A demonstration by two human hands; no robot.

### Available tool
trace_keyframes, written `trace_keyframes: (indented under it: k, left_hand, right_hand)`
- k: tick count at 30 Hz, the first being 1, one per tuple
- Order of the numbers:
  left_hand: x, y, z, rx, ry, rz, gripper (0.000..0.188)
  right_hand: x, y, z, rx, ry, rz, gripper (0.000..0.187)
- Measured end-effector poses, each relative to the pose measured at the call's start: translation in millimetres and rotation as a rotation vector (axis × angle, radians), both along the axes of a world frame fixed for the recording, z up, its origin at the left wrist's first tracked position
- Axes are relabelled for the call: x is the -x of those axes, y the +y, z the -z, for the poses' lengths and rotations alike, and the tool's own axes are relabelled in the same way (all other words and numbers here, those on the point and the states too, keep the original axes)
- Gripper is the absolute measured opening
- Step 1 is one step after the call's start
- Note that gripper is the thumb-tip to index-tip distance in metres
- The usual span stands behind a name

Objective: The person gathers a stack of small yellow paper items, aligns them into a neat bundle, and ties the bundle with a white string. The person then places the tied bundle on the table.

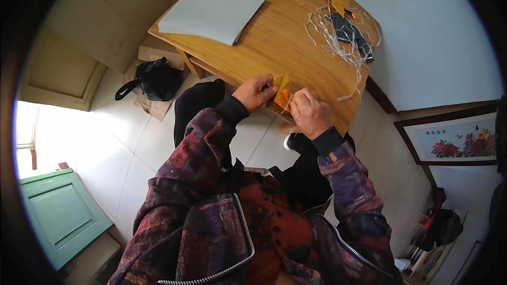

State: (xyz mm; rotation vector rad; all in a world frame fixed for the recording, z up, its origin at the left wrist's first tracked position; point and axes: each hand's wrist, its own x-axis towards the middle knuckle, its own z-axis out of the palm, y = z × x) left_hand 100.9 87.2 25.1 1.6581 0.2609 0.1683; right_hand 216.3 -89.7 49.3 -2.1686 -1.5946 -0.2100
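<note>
At the near edge of the wooden table [274, 42], my left hand [256, 93] pinches a small folded piece of shiny gold and orange paper [283, 97]. My right hand [310, 113] is closed at the other side of this piece, its fingertips around what looks like a thin pale strip; the fingers partly hide it. At the far right of the table lies a loose tangle of clear, whitish plastic strips [323, 30]. Within it sits a dark grey bundle [348, 32]. Several folded gold paper pieces [337, 4] are scattered toward the far end.
A stack of large white sheets [211, 13] rests on the table's left part. Below, a black plastic bag [158, 80] stands on cardboard [154, 106] by the table leg. A framed flower picture [454, 140] leans at the right wall. My knees are under the near edge.
</note>
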Motion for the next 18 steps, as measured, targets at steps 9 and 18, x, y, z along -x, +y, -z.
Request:
trace_keyframes:
  k: [9, 18]
  left_hand:
    - [-10, 3, 8, 0.449, -0.065, 0.027, 0.023]
    - [-13, -4, 2, 0.298, 0.043, -0.141, 0.034]
  right_hand:
    - [0, 4, 0, -0.006, -0.213, -0.048, 0.015]
    - [2, 5, -2, 0.117, -0.257, -0.001, 0.012]
